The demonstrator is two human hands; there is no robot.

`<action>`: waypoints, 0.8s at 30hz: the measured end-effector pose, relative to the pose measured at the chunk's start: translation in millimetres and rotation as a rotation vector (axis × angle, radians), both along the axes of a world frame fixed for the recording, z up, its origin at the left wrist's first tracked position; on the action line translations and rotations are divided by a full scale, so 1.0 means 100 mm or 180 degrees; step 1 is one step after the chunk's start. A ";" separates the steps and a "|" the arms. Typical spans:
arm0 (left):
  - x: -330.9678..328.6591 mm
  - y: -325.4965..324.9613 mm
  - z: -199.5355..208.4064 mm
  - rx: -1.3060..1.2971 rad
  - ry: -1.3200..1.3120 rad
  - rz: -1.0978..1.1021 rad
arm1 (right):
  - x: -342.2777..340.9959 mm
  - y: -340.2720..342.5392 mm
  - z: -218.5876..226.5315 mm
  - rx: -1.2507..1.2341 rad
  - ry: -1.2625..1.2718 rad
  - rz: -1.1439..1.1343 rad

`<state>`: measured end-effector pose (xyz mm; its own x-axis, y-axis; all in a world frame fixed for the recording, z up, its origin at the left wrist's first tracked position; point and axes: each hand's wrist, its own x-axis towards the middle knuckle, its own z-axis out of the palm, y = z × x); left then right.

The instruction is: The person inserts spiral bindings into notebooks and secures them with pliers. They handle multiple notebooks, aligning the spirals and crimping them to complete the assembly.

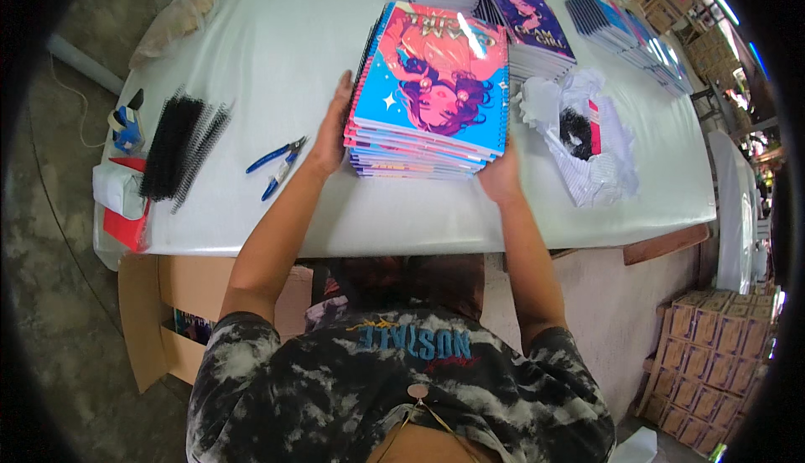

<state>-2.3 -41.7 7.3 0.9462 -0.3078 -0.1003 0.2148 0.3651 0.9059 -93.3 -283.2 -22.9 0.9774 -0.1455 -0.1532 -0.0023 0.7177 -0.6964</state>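
Note:
A tall stack of spiral notebooks (436, 85) stands on the white-covered table in front of me, with a pink and blue illustrated cover on top, upside down to me. My left hand (334, 132) presses flat along the stack's left side, thumb and fingers stretched upward. On the lower right side, my right hand (501, 174) grips the stack, its fingers mostly hidden behind it. The stack is held between both hands; whether its bottom touches the table cannot be made out. Blue-handled pliers (281, 163) lie left of my left forearm.
More notebook stacks (532, 23) stand behind and at the far right (625, 35). Black spiral coils (178, 144) lie at the left, beside a blue tape dispenser (127, 130). A crumpled white plastic bag (587, 140) holds black bits. An open cardboard box (142, 320) sits below the table edge.

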 end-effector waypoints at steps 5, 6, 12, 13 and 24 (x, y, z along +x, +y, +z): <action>0.12 -0.08 0.66 0.0766 -0.0799 -0.0769 | 0.08 -0.36 0.92 0.0109 0.0154 0.0668; 0.07 -0.16 0.77 0.1137 -0.1016 -0.0938 | 0.12 -0.34 1.02 0.0050 0.0239 0.0817; -0.22 -0.84 0.79 0.2494 -0.2373 -0.0903 | 0.27 -0.67 0.65 -0.0844 -0.0676 0.0332; -0.27 -0.91 0.77 0.2555 -0.2557 -0.0780 | 0.25 -0.67 0.65 -0.1081 -0.0806 0.0209; -0.33 -0.95 0.75 0.2534 -0.1581 -0.0363 | 0.13 -0.67 0.48 0.0184 -0.0651 0.0713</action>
<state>-35.5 -136.8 82.0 0.9055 -0.4156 0.0857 -0.2664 -0.3996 0.8772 -80.1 -350.7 25.1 0.9956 0.0801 0.0483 -0.0288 0.7535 -0.6568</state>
